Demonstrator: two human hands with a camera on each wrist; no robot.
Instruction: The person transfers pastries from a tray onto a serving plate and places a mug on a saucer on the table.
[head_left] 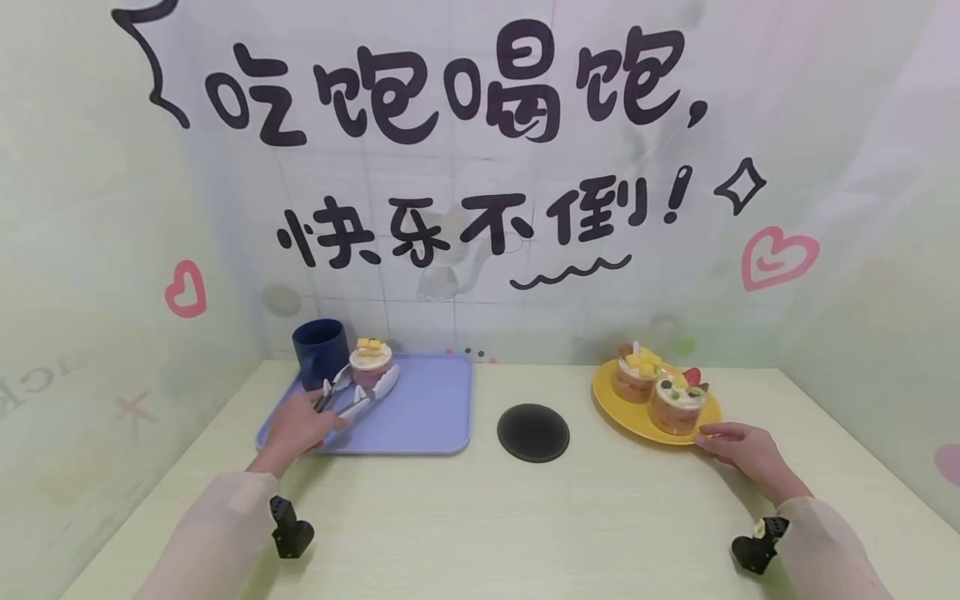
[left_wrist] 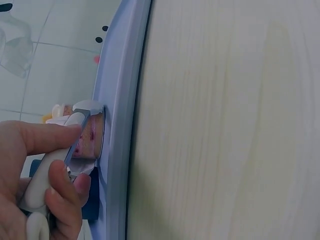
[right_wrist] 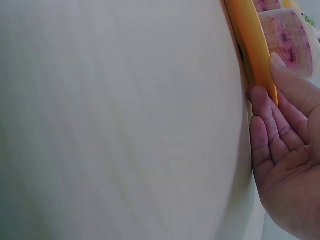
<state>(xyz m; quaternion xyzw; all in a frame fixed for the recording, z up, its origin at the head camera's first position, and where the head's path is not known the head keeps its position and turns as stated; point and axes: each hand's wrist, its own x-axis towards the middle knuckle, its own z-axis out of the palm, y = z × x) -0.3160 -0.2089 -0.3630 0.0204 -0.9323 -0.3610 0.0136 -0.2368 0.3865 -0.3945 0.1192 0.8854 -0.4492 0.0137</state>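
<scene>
My left hand [head_left: 300,421] grips a pair of tongs [left_wrist: 47,175] with pale tips. In the head view those tips sit on either side of a dessert cup [head_left: 371,371] topped with yellow cubes, which stands on a lavender-blue tray [head_left: 427,417]. Whether both tips touch the cup, I cannot tell. My right hand [head_left: 746,454] pinches the near right rim of a yellow plate [head_left: 611,408], thumb above and fingers beneath, as the right wrist view shows. Two dessert cups stand on that plate: one with yellow cubes [head_left: 633,379], another with cream and fruit [head_left: 677,408].
A dark blue mug [head_left: 318,342] stands at the tray's back left, close to the tongs. Between tray and plate lies a round black disc [head_left: 533,433] on the pale wooden table [head_left: 525,525]. A printed curtain [head_left: 480,317] hangs behind the table.
</scene>
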